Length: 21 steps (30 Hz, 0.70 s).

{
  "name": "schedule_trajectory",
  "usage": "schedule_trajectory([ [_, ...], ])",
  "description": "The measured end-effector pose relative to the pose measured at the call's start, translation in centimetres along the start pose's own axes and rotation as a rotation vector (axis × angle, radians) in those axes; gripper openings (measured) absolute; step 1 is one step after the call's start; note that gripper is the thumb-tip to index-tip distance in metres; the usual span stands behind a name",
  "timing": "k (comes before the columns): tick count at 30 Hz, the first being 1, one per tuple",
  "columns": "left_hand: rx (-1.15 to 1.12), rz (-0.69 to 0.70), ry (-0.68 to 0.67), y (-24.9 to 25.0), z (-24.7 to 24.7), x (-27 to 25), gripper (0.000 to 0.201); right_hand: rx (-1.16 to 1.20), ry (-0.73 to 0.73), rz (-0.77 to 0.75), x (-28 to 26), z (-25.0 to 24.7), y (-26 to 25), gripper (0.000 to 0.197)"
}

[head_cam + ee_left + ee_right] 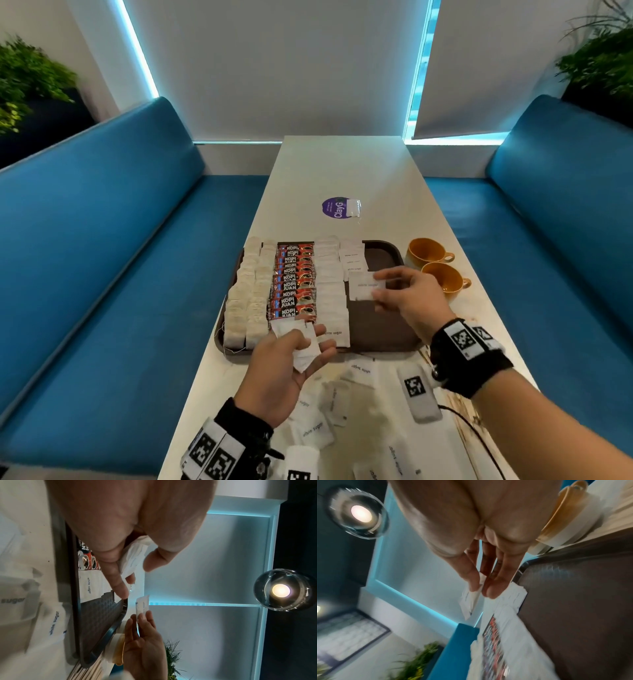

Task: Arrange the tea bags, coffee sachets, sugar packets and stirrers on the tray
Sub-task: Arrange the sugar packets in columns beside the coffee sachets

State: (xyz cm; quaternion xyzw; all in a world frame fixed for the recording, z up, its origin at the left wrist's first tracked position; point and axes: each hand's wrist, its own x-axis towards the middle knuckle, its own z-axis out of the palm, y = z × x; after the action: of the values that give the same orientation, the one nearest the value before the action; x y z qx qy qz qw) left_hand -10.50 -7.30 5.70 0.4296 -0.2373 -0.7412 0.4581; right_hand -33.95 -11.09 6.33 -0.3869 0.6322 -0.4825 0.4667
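The right hand (407,294) pinches one sugar packet (363,287) by its edge between thumb and fingers (494,586), holding it just above the tray (383,253), at about 3 o'clock from the coffee sachets (294,279). The left hand (291,370) is curled around a small fan of sugar packets (303,342) over the tray's near edge, at 6 o'clock from the sachets.

That edge pinch looks light; I'd guess the packet could swing or drop askew onto the short sugar column (354,260) at 12 o'clock from it and nudge those packets out of line. The left hand's fan looks loose too, so one could slide out onto the tea bags (248,294) at the tray's 9 o'clock side. More loose packets (317,428) lie on the table (342,164) nearer the person, and two cups (436,263) stand just beside the tray at 3 o'clock, where a wide sweep of the wrist might catch them.
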Motion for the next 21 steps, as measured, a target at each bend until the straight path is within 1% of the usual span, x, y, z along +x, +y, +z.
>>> schedule_trajectory([
  [2, 0.002, 0.000, -0.002, 0.1, -0.3, 0.4, 0.040, -0.081, 0.029, 0.005, 3.7, 0.0, 0.2, 0.022],
  [5, 0.015, 0.000, -0.023, 0.0, -0.7, 0.7, 0.038, -0.222, 0.064, 0.072, 8.4, 0.4, 1.2, 0.022],
  [7, 0.021, -0.009, -0.050, -0.1, -0.9, 0.8, 0.036, -0.340, 0.067, 0.111, 10.7, 0.8, 2.2, 0.022],
  [9, 0.030, -0.020, -0.071, -0.1, -1.1, 0.7, 0.036, -0.446, 0.059, 0.116, 12.5, 1.2, 3.3, 0.024],
  [12, 0.041, -0.030, -0.075, -0.1, -1.5, 0.7, 0.036, -0.570, 0.048, 0.107, 14.0, 1.7, 4.5, 0.024],
  [16, 0.036, -0.049, -0.063, 0.1, -2.3, 0.9, 0.036, -0.606, 0.077, 0.117, 15.1, 2.2, 4.5, 0.020],
  [21, 0.067, -0.043, -0.053, 0.0, -2.6, 1.0, 0.037, -0.696, 0.076, 0.120, 15.4, 2.3, 4.4, 0.015],
])
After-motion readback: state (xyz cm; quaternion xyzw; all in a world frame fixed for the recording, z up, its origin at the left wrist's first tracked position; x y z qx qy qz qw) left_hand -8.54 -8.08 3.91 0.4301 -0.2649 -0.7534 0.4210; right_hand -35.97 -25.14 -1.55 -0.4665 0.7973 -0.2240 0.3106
